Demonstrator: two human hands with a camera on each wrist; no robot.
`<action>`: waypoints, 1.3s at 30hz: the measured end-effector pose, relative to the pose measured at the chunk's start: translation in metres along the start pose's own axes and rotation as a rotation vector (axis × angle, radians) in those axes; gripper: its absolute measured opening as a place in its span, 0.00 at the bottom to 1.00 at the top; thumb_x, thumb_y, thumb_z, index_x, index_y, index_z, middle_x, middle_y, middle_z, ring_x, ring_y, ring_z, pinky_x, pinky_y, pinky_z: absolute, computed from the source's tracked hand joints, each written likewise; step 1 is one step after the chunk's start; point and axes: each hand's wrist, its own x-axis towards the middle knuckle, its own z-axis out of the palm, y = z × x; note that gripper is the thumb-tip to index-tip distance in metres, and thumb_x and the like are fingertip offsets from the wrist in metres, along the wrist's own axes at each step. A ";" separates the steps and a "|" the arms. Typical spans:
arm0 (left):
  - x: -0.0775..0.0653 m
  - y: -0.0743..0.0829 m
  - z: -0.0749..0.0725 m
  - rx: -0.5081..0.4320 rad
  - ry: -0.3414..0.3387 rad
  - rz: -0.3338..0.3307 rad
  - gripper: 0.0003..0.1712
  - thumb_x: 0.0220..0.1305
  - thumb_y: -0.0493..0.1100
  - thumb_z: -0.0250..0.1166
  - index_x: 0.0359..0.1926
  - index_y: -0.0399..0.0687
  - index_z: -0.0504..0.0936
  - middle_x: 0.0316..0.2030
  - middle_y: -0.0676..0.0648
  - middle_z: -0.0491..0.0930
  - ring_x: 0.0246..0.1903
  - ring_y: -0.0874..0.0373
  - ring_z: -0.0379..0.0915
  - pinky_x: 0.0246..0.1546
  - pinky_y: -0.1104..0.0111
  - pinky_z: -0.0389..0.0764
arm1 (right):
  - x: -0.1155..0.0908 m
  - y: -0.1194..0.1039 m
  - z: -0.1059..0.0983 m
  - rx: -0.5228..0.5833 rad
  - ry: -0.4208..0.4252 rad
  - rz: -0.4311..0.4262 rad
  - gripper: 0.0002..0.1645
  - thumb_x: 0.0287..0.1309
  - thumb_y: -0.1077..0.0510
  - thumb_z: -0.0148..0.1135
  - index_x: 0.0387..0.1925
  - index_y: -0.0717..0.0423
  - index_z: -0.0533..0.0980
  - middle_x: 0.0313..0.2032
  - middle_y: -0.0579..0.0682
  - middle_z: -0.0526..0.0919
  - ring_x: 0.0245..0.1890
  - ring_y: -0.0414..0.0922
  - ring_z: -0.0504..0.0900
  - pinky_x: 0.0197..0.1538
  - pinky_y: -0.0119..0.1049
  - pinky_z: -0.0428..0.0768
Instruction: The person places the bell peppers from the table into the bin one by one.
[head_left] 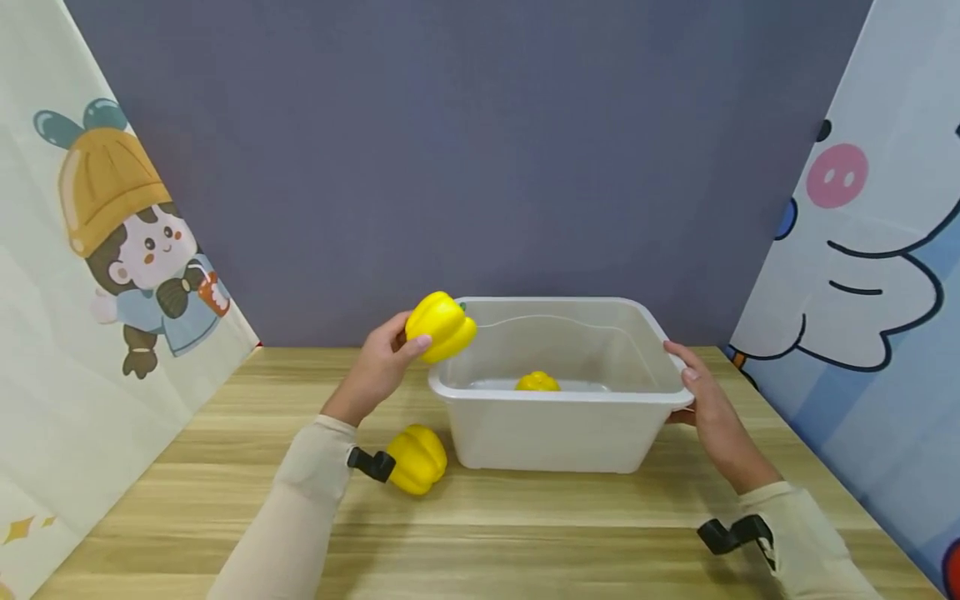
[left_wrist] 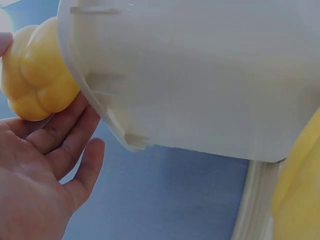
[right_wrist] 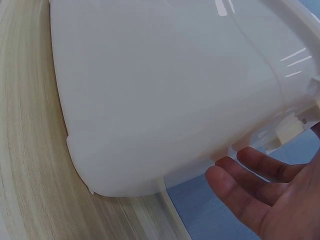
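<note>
In the head view my left hand holds a yellow bell pepper between thumb and fingers, raised at the left rim of a white plastic bin. The left wrist view shows this pepper from its lobed end, partly behind the bin's rim. My right hand grips the bin's right rim, its fingertips against the outer wall. Inside the bin lies another yellow pepper, mostly hidden by the front wall. A third pepper rests on the table beside my left wrist.
The bin stands on a wood-grain table. A dark grey panel rises behind it. Cartoon-printed sheets flank the table, a left one and a right one.
</note>
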 end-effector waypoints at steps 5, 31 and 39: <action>0.004 0.007 0.003 0.007 -0.016 0.006 0.27 0.72 0.54 0.61 0.63 0.44 0.73 0.46 0.43 0.79 0.43 0.49 0.74 0.49 0.51 0.75 | -0.003 0.000 0.000 -0.005 0.009 0.005 0.31 0.81 0.47 0.26 0.79 0.49 0.49 0.58 0.55 0.67 0.45 0.38 0.76 0.39 0.40 0.82; 0.044 0.044 -0.008 0.068 -0.179 -0.060 0.24 0.73 0.58 0.58 0.60 0.49 0.76 0.48 0.47 0.80 0.50 0.52 0.75 0.57 0.56 0.74 | 0.000 -0.003 -0.001 -0.017 -0.007 -0.011 0.30 0.81 0.48 0.26 0.79 0.47 0.49 0.60 0.54 0.66 0.47 0.38 0.76 0.40 0.38 0.81; 0.063 0.062 -0.007 0.119 -0.235 -0.032 0.21 0.72 0.58 0.58 0.53 0.48 0.78 0.45 0.45 0.78 0.48 0.51 0.73 0.55 0.57 0.74 | 0.000 -0.002 0.000 -0.022 -0.013 -0.008 0.31 0.81 0.48 0.25 0.79 0.47 0.47 0.61 0.54 0.65 0.47 0.38 0.76 0.40 0.39 0.82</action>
